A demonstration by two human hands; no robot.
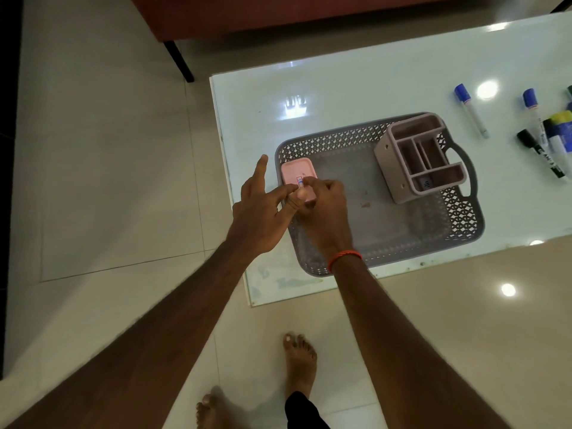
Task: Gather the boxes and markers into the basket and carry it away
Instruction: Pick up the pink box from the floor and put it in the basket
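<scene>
We recorded our right hand (pixel 325 204), fingers curled, pinching the near end of the pink box (pixel 296 172); our left hand (pixel 263 212) spread, index finger straight, thumb beside that end; box in the grey basket's (pixel 464 218) left far corner; compartmented organiser box (pixel 399 168) at its right end; markers (pixel 472 111) on the white table (pixel 340 88), outside the basket.

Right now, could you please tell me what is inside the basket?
A pink box, its near end covered by the left hand and right hand, and a divided organiser. Beneath the organiser: hidden.
</scene>
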